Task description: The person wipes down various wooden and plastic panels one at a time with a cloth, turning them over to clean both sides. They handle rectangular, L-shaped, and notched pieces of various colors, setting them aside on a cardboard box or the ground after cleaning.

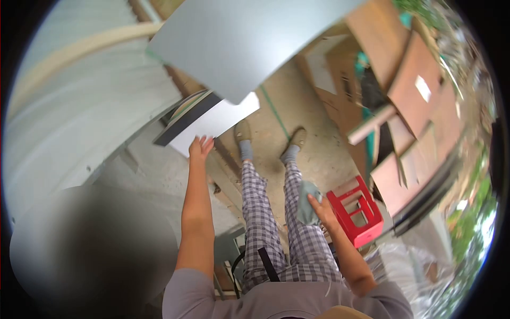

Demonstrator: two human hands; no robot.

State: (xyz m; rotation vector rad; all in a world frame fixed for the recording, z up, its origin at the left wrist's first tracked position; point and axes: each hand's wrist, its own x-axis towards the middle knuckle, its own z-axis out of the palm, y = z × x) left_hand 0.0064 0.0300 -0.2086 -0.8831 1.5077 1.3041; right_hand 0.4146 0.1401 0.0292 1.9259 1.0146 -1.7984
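My left hand [201, 147] is at the lower edge of a white panel [212, 118] with a black strip [188, 119] along one side, its fingers apart; whether it touches the panel is unclear. In my right hand [321, 208] is a grey-green cloth [308, 203], held beside my right thigh. A large smooth grey sheet [239, 42] lies above the white panel in the view and overlaps its upper corner.
A red plastic stool [357, 212] stands right of my right hand. Cardboard boxes [340, 80] and brown boards [419, 85] lean at the right. Clear plastic wrap [409, 268] lies lower right. A pale sheet-covered surface [79, 122] fills the left. A blurred round object [95, 250] is lower left.
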